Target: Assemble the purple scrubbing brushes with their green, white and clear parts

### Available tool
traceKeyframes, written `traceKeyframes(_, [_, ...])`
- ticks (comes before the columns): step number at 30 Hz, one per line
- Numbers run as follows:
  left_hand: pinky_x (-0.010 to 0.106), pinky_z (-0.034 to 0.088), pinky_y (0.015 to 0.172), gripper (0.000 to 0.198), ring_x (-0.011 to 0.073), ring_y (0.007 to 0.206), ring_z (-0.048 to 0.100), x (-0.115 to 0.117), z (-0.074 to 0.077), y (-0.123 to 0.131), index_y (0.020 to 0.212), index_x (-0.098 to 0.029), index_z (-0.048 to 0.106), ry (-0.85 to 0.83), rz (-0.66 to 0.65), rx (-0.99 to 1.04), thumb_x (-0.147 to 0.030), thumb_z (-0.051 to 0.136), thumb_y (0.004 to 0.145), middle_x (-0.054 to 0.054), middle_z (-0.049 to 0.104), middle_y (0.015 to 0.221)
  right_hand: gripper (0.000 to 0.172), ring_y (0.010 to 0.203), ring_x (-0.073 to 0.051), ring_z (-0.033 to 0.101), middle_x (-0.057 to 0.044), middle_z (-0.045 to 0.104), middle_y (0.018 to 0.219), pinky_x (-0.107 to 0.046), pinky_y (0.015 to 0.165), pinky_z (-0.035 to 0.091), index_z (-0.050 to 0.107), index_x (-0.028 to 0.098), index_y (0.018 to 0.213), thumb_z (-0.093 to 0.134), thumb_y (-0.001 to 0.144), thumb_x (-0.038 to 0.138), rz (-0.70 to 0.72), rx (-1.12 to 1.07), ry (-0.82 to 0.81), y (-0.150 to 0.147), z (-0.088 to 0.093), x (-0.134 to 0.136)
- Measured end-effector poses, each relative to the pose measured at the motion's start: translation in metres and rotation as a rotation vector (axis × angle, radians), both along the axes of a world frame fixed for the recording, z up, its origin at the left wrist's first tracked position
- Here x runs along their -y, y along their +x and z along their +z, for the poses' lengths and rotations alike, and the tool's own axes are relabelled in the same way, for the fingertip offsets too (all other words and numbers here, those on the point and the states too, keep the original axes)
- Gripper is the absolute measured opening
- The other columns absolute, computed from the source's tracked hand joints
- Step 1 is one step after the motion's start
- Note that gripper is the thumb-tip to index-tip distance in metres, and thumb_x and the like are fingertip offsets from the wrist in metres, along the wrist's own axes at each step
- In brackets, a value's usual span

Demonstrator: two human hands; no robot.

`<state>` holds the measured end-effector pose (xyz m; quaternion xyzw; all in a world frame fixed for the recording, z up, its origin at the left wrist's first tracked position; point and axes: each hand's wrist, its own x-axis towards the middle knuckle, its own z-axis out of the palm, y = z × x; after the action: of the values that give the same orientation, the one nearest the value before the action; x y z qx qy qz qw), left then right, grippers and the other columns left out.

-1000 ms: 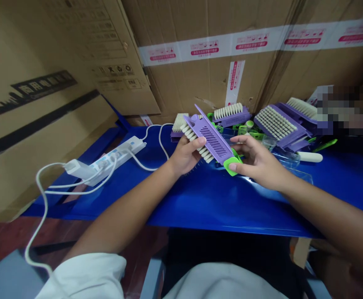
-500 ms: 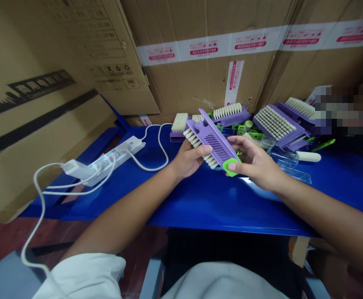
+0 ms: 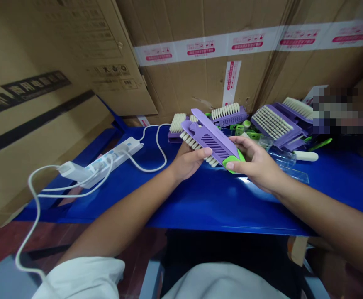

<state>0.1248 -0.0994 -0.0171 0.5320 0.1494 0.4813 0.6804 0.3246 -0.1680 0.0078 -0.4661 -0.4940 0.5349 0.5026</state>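
Between my two hands, above the blue table, is a purple scrub brush [image 3: 214, 143] with pale bristles facing down-left and a slotted side. My left hand [image 3: 190, 161] grips its bristle side, thumb on the purple body. A bright green end piece [image 3: 235, 161] sits at the brush's right end. My right hand [image 3: 256, 162] holds that end, thumb on the green part and fingers behind it. Just behind lie more purple brush parts, among them a brush with bristles up [image 3: 226, 114] and a wide brush head [image 3: 273, 122].
The blue table [image 3: 193, 207] stands against large cardboard boxes [image 3: 181, 25]. On its left lies a white power strip [image 3: 113, 160] with plugs and looping cables. Clear plastic pieces [image 3: 283, 160], a white handle [image 3: 305, 155] and green parts [image 3: 321, 144] are at the right.
The brush has turned slightly in my hands, showing more of its upper side and of the green end piece. Both hands keep their hold.
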Motion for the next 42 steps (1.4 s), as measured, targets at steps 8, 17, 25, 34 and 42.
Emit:
traceKeyframes(8, [0.054,0.066,0.113,0.064,0.0361,0.127,0.08,-0.001,0.001,0.0,0.133,-0.027,0.073,0.021,0.04,0.023,-0.045,0.097,0.076,0.003,0.088,0.11,0.096,0.122,-0.035,0.073,-0.008,0.076,0.132,-0.056,0.11,0.062,0.065,0.027,0.124,0.111,0.039,0.029,-0.027,-0.017,-0.035,0.002,0.0,-0.003])
traceKeyframes(17, [0.055,0.065,0.114,0.067,0.0369,0.128,0.079,0.005,0.002,0.005,0.135,-0.027,0.071,0.041,0.045,0.011,-0.052,0.096,0.077,0.004,0.087,0.109,0.086,0.115,-0.031,0.075,-0.005,0.077,0.124,-0.051,0.102,0.065,0.068,0.028,0.117,0.112,0.043,0.033,-0.051,-0.052,0.063,-0.001,-0.004,-0.002])
traceKeyframes(25, [0.047,0.068,0.107,0.062,0.0329,0.123,0.081,-0.006,0.011,-0.008,0.126,-0.027,0.072,-0.028,0.243,0.101,-0.062,0.091,0.078,0.003,0.086,0.111,0.085,0.098,-0.023,0.074,-0.003,0.074,0.127,-0.044,0.087,0.067,0.068,0.032,0.124,0.11,0.049,0.036,-0.075,-0.134,0.018,0.008,-0.001,-0.001])
traceKeyframes(34, [0.043,0.071,0.085,0.062,0.0283,0.097,0.083,-0.016,0.008,-0.017,0.129,-0.026,0.072,-0.017,0.205,-0.017,-0.05,0.086,0.073,0.002,0.082,0.098,0.083,0.096,-0.02,0.07,0.001,0.071,0.128,-0.041,0.088,0.067,0.071,0.036,0.119,0.104,0.046,0.015,-0.143,-0.169,0.114,0.017,0.006,-0.007])
traceKeyframes(42, [0.048,0.057,0.116,0.09,0.0335,0.128,0.073,-0.03,-0.006,-0.027,0.145,-0.025,0.064,0.473,0.275,-0.246,-0.05,0.1,0.067,0.01,0.075,0.14,0.087,0.104,-0.025,0.072,0.001,0.069,0.126,-0.048,0.092,0.067,0.071,0.043,0.127,0.11,0.051,0.029,-0.124,-0.016,0.308,0.028,0.01,-0.007])
